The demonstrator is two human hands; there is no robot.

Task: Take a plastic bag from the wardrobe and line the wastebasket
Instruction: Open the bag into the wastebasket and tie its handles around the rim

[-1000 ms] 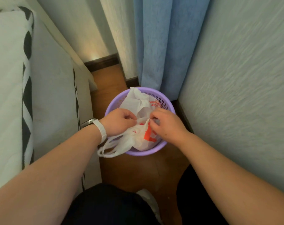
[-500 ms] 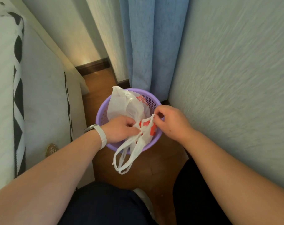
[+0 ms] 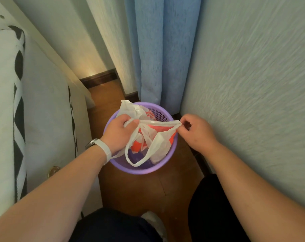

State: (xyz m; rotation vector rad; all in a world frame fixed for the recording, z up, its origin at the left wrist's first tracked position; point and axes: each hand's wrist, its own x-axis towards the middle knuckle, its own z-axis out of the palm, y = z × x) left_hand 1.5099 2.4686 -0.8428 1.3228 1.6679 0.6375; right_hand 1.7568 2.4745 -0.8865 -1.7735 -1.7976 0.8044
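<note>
Plastic bag (image 3: 153,137) hanging stretched over purple wastebasket (image 3: 141,169) on floor. Left hand (image 3: 119,133) fingers gripping one edge, right hand (image 3: 194,131) fingers pinching opposite edge. Handle loop drooping inside basket.

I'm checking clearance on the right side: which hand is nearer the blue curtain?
Right. The right hand pinches the plastic bag just below the blue curtain; the left hand grips farther left.

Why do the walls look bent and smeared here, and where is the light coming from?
Head view: the wide-angle lens bows the wall and curtain; the wall texture is streaked by motion blur; a warm glow lights the skirting board; both hands and the plastic bag stay fairly sharp.
</note>
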